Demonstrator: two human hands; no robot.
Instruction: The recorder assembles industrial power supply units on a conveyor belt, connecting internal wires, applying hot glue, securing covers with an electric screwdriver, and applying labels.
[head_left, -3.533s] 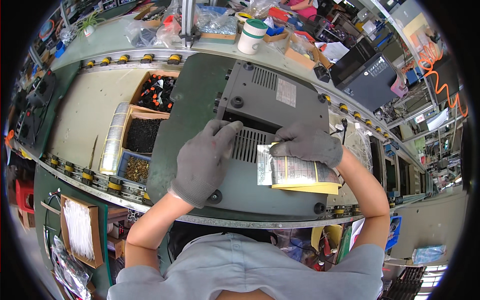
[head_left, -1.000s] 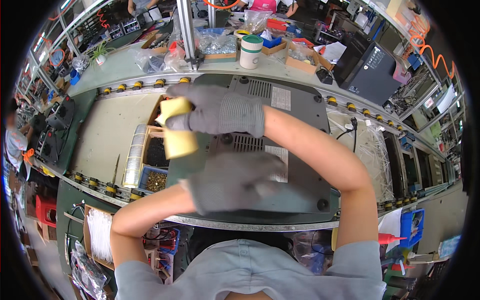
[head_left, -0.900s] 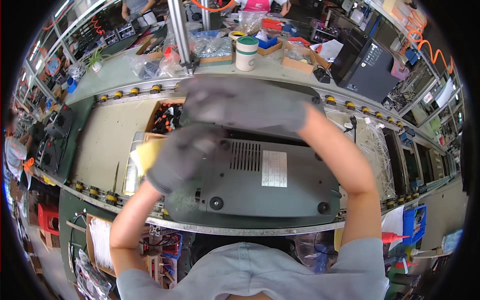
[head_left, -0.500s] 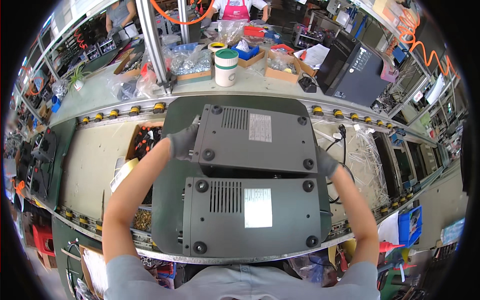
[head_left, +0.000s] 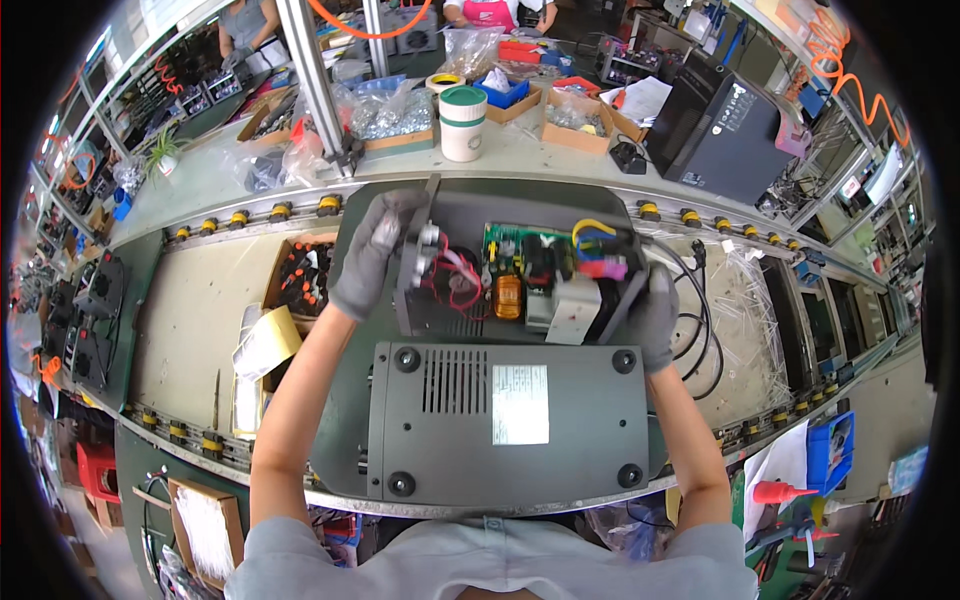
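Observation:
Across the far half of a dark green board (head_left: 340, 430) is an open dark grey electronics case (head_left: 440, 315), tilted so that its inside shows. Within it are a green circuit board (head_left: 496, 240), a transformer wrapped in yellow-orange (head_left: 508, 297), red wires and a pale metal block. Gloved in grey, my left hand (head_left: 368, 262) is closed on the case's left end panel. My right hand (head_left: 655, 315), also gloved, grips the right end; its fingers are partly hidden. Nearer me lies a second grey case (head_left: 440, 450), bottom up, with four-cornered rubber feet, vent slots and a white label.
A roller track (head_left: 330, 205) runs behind the board. Left of it are a box of black and orange parts (head_left: 300, 280) and a yellowish sheet (head_left: 268, 342); right, a black cable (head_left: 708, 320). On the far bench stand a green-lidded cup (head_left: 462, 125) and a black computer tower (head_left: 720, 125).
The far case has turned over from bottom up, and its open inside now faces me. Both my hands have turned with it, keeping hold of its ends. The near case remains bottom up.

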